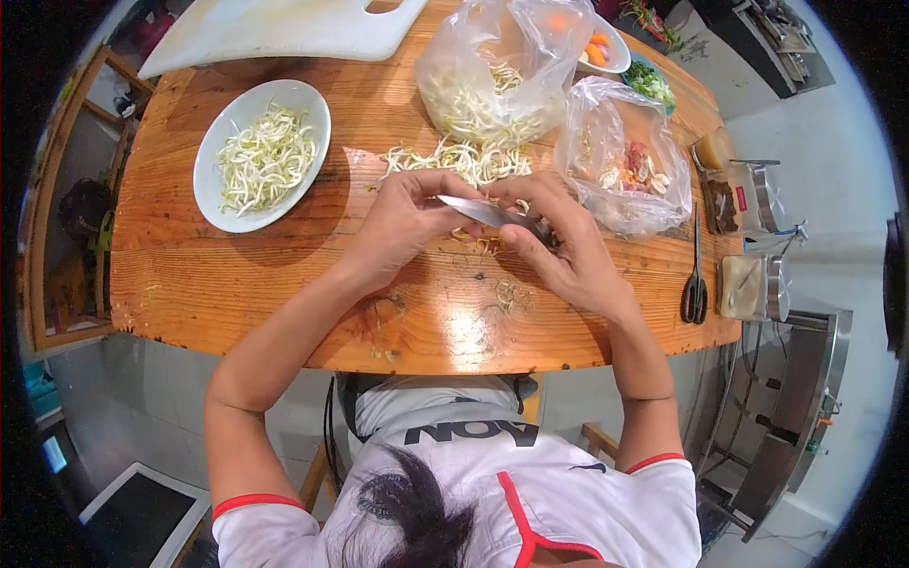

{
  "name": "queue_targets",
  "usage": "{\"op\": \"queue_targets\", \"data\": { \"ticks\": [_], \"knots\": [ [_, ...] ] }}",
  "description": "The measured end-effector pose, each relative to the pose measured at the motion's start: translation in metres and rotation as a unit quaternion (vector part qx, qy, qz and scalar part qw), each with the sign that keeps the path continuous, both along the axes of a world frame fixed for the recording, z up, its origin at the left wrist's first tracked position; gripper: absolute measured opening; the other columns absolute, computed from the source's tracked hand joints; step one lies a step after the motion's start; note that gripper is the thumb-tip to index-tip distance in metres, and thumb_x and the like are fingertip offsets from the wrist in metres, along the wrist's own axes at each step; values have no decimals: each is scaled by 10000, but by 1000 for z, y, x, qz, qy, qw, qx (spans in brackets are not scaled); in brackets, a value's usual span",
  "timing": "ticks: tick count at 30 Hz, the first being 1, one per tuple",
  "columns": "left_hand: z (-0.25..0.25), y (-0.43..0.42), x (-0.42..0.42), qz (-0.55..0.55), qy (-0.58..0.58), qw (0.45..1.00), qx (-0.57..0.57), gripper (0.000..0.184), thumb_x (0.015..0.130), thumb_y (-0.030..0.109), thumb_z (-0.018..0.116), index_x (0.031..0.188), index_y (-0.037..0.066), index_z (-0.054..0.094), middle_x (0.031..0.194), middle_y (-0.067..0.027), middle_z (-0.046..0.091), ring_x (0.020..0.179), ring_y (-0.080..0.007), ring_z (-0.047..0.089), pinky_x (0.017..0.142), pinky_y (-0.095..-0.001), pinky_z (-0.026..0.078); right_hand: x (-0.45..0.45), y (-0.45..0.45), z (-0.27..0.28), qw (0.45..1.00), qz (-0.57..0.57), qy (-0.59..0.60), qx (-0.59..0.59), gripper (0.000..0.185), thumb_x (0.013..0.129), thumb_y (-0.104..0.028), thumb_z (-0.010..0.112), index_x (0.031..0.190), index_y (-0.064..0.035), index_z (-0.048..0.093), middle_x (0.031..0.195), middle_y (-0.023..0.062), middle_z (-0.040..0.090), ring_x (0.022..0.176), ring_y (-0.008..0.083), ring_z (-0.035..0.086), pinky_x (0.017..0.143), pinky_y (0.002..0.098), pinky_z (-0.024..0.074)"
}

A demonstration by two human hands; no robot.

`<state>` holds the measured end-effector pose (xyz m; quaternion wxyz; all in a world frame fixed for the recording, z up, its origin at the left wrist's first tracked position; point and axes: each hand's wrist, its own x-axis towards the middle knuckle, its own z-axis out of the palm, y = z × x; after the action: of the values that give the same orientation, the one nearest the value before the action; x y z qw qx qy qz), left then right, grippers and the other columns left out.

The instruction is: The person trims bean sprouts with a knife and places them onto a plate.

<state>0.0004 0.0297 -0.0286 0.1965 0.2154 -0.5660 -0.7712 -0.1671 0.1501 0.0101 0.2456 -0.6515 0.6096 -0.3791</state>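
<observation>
My right hand (563,237) is closed round a small knife (473,210), its blade pointing left toward my other hand. The fingers of my left hand (407,222) are pinched together by the blade's tip; what they hold, if anything, is too small to make out. Just beyond both hands lies a loose heap of bean sprouts (459,163) on the wooden table (189,275). More sprouts fill an open clear plastic bag (445,80) behind it. On the left, a white plate (206,194) carries a pile of sprouts. Thin trimmings (507,298) lie nearer the table edge.
A white cutting board (275,33) lies at the back left. To the right are a second plastic bag (597,204) with garlic and reddish pieces, scissors (695,293) and several jars (743,287). Behind stand a bowl of orange pieces (620,55) and chopped greens (650,83).
</observation>
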Motion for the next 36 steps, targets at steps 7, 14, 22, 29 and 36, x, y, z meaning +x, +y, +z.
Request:
{"op": "queue_targets", "data": {
  "ticks": [7,14,22,29,36],
  "knots": [
    [-1,0,0,4,24,1000,3,41,804,19,652,839,0,649,808,-63,669,756,-112,635,733,-248,507,1,-1,0,1000,4,-12,5,293,880,-203,641,1116,-34,603,1004,144,599,897,266,606,741,345,481],
    [0,-1,2,-2,1,1000,-23,54,786,-4,659,839,-5,671,813,-57,673,762,-90,625,709,-235,509,2,-1,-3,1000,-6,-2,-1,260,866,-191,657,1073,-37,620,950,136,614,863,269,612,731,350,480],
    [-1,2,-1,-3,-11,1000,-29,126,835,63,663,937,-12,660,822,-47,659,731,-92,614,698,-238,507,3,1,7,994,-72,-43,72,269,833,-181,686,1043,-26,624,839,133,622,773,264,618,689,346,481],
    [6,-9,1,6,-13,994,109,279,917,141,551,1155,-4,558,893,-24,601,768,-92,597,693,-229,506,-23,3,7,981,-83,176,13,239,751,-139,730,937,-14,648,842,140,592,739,315,598,652,388,481],
    [6,-7,2,-43,-31,984,171,302,919,201,503,1161,22,531,837,3,541,707,-74,549,668,-222,515,-27,5,-4,970,-58,232,54,190,738,-100,713,893,-15,643,850,149,581,750,344,602,641,425,475]
  ]
}}
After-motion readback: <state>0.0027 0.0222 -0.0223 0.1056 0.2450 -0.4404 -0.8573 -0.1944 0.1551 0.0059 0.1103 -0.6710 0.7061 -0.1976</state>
